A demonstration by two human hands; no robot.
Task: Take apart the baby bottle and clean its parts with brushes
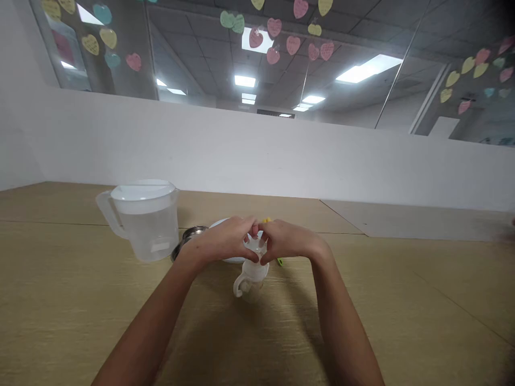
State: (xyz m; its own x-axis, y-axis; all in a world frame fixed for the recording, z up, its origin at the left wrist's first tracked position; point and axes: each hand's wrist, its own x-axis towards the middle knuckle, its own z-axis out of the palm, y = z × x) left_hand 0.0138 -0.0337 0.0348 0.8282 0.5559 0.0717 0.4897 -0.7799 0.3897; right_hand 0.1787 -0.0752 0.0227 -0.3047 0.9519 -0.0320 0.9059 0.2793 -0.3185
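A small clear bottle (252, 289) with a white collar and a white curved side handle (238, 286) stands upright on the table in front of me. Above the collar sits a translucent white top piece (256, 245); its exact kind is hard to make out. From the left, my left hand (229, 238) curls its fingers and thumb around this piece. On the other side my right hand (287, 239) does the same, both thumbs nearly meeting at the front. The fingers cover part of the piece.
A large translucent pitcher (151, 230) with a lid stands to the left. Beside it are a shiny metal bowl-like thing (193, 231) and a white plate (219, 222), partly behind my hands. A green-tipped item (280, 262) lies just right. A white wall (249, 155) rises behind the table (386, 311).
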